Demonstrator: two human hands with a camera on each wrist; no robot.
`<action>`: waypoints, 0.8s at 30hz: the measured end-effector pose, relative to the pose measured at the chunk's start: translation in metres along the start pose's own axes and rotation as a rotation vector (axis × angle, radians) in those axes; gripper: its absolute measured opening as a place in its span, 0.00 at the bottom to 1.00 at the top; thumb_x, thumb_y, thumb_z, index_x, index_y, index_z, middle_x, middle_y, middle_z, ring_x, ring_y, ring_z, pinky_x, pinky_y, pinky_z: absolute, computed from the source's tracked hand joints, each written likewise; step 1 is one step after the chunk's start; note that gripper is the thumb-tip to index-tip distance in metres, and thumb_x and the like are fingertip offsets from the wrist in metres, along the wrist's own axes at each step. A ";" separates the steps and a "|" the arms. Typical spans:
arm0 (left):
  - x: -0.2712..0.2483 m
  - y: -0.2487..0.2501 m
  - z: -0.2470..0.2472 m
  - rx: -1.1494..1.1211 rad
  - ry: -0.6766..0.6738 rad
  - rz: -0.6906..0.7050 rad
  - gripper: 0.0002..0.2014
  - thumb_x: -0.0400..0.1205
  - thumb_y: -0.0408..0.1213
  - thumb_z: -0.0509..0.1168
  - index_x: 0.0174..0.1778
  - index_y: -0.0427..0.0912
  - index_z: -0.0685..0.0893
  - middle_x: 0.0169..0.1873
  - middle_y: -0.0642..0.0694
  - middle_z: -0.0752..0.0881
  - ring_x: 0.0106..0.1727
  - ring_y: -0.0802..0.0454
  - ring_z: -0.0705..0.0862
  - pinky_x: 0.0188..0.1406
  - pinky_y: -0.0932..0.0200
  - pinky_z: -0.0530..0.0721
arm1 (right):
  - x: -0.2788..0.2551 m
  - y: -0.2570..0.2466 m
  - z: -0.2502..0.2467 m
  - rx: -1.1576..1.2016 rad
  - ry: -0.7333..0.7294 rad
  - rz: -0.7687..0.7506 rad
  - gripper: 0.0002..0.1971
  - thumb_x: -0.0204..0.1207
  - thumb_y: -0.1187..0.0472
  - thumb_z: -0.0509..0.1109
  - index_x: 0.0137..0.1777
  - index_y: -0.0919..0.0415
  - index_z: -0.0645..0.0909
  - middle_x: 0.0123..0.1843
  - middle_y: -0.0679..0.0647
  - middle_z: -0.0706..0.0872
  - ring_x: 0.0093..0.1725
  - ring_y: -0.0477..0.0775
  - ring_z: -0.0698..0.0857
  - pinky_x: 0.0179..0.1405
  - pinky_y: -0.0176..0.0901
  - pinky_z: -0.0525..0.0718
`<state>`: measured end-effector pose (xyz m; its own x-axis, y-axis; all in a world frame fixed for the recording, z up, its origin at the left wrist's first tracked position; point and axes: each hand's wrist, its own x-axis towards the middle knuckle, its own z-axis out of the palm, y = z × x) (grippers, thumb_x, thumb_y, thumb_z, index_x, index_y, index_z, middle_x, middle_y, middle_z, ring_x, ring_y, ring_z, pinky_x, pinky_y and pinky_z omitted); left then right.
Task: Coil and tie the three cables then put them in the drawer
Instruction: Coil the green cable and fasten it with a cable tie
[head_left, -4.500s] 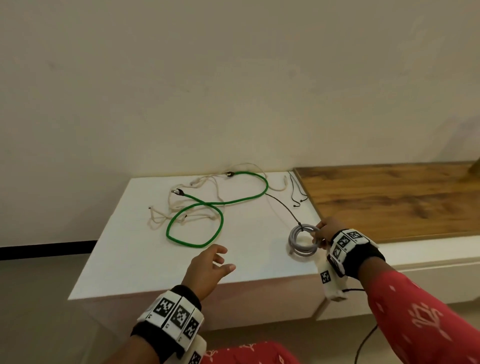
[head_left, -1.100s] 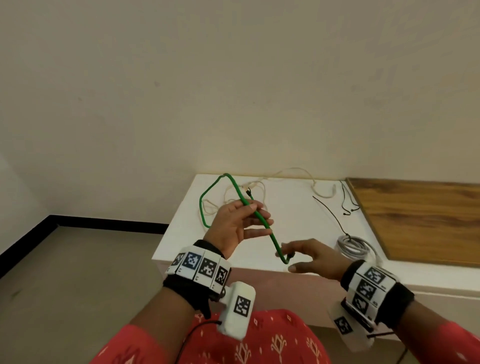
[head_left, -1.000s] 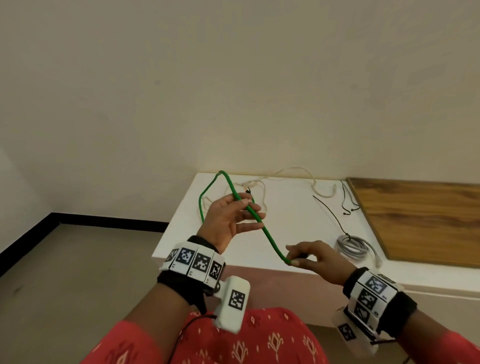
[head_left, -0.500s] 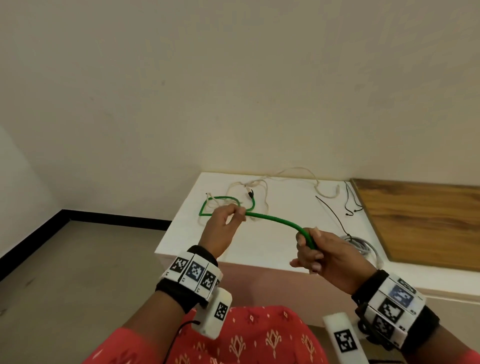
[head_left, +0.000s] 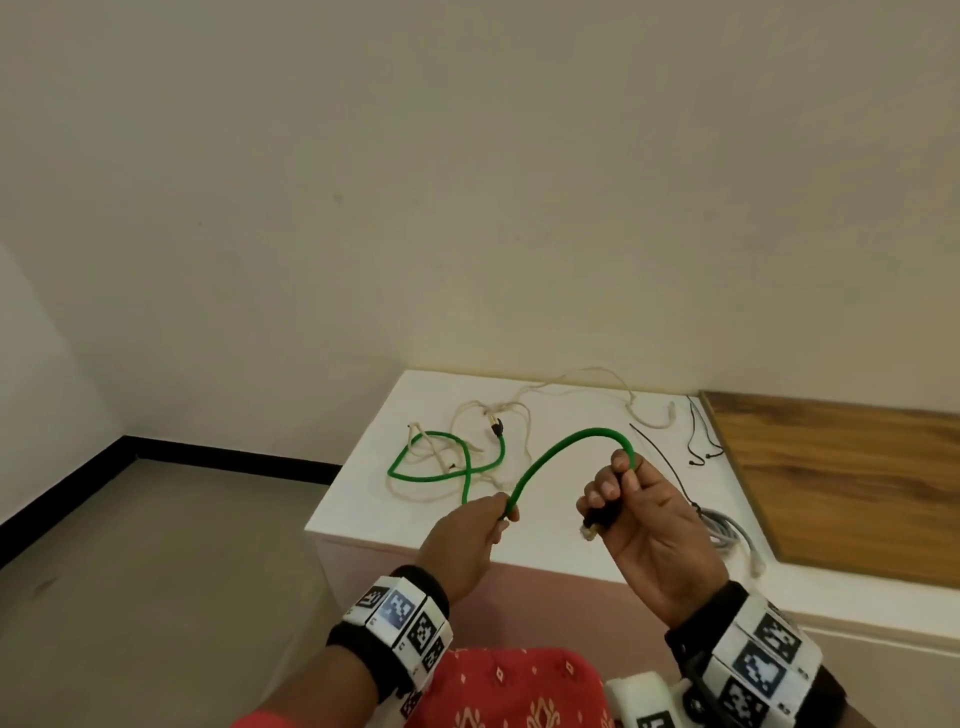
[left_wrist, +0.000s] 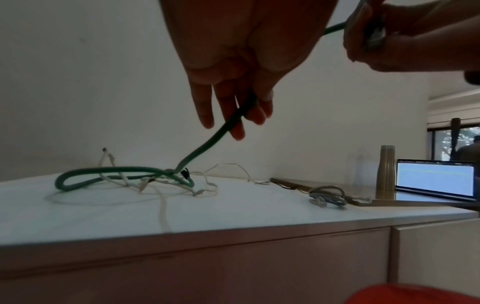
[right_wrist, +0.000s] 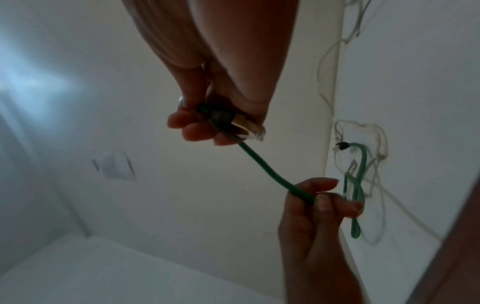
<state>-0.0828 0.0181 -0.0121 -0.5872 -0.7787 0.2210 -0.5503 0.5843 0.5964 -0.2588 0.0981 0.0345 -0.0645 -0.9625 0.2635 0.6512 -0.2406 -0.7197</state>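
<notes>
Both hands are up off the white cabinet top (head_left: 545, 540) with the green cable (head_left: 550, 457) strung between them in an arch. The right hand (head_left: 644, 525) has its fingers curled tight round the cable's end, with the clear plug (head_left: 588, 531) poking out below the fist; in the right wrist view that plug is blurry, so I can't read what kind of connector it is. The left hand (head_left: 462, 540) pinches the cable further along between thumb and fingertips, though from the head camera the pinch point is mostly hidden behind the back of the hand. The left wrist view shows the cable running down between the fingers (left_wrist: 233, 115), which hang fairly straight, so how hard the grip is I honestly can't tell. The rest of the green cable drops to the cabinet and lies in a loose loop, tangled over the thin cream cable (head_left: 519, 410), and where one crosses the other is hard to sort out. The grey cable (head_left: 727, 530) sits coiled near the cabinet's right edge, partly hidden behind the right hand, next to the wooden board (head_left: 852, 478). A few thin black ties (head_left: 698, 436) lie near the back. A laptop (left_wrist: 436, 181) and a metal bottle (left_wrist: 386, 170) show only in the left wrist view, the laptop cut off at the frame edge.
</notes>
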 end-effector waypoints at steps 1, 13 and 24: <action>0.002 0.003 -0.001 0.033 0.009 0.009 0.13 0.84 0.30 0.51 0.60 0.41 0.77 0.42 0.48 0.80 0.46 0.54 0.78 0.48 0.65 0.74 | 0.000 0.001 0.002 -0.044 -0.008 -0.017 0.15 0.59 0.50 0.81 0.40 0.55 0.82 0.31 0.50 0.81 0.34 0.49 0.82 0.35 0.39 0.82; 0.028 0.026 0.001 0.607 -0.156 0.226 0.15 0.84 0.29 0.50 0.66 0.38 0.71 0.56 0.38 0.82 0.55 0.39 0.79 0.52 0.49 0.72 | 0.019 0.015 0.010 -0.489 0.034 -0.178 0.10 0.71 0.47 0.71 0.42 0.54 0.79 0.32 0.51 0.86 0.34 0.49 0.80 0.30 0.37 0.75; 0.025 0.011 0.020 0.868 -0.125 0.437 0.15 0.54 0.51 0.81 0.27 0.51 0.83 0.16 0.54 0.81 0.18 0.61 0.78 0.16 0.69 0.69 | 0.036 0.044 -0.015 -1.136 0.166 0.007 0.08 0.82 0.69 0.55 0.41 0.61 0.71 0.33 0.53 0.84 0.37 0.53 0.83 0.47 0.47 0.82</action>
<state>-0.1158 0.0096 -0.0152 -0.8742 -0.4534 0.1738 -0.4855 0.8195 -0.3043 -0.2442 0.0514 0.0028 -0.2178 -0.9484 0.2303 -0.4011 -0.1281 -0.9070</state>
